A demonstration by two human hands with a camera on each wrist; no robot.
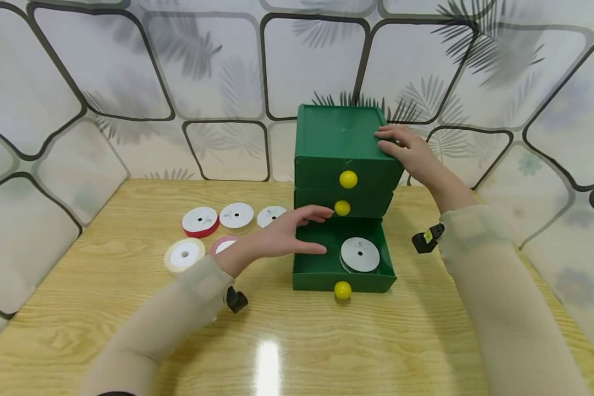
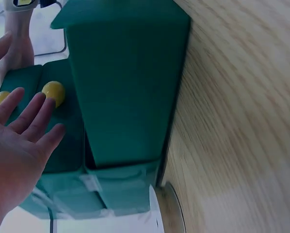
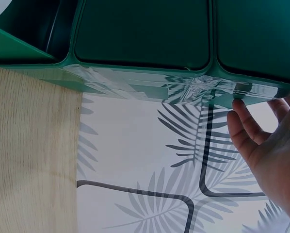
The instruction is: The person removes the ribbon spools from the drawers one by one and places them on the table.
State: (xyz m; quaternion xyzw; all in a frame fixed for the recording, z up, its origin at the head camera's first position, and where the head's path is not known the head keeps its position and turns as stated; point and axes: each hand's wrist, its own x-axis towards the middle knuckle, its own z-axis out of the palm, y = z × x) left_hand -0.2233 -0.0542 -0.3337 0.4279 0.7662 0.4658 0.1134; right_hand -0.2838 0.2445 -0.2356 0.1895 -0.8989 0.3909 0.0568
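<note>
A green cabinet (image 1: 341, 132) of three stacked drawers with round yellow knobs stands on the table. Its bottom drawer (image 1: 309, 281) is pulled out, and a white-faced ribbon spool (image 1: 360, 254) lies flat in its right half. My left hand (image 1: 287, 234) hovers over the left side of that drawer, palm facing right, fingers extended and thumb apart, holding nothing. Its fingertips overlap the middle knob (image 1: 342, 208) in the head view. My right hand (image 1: 413, 155) rests on the cabinet's top right edge, with fingers (image 3: 242, 136) along the side in the right wrist view.
Left of the cabinet lie several more spools: a red one (image 1: 200, 221), a cream one (image 1: 236, 217), a white-faced one (image 1: 270, 215), a pale yellow one (image 1: 183, 256) and a pink one (image 1: 221, 244) partly behind my left arm. A patterned wall (image 1: 227, 148) closes the table's back.
</note>
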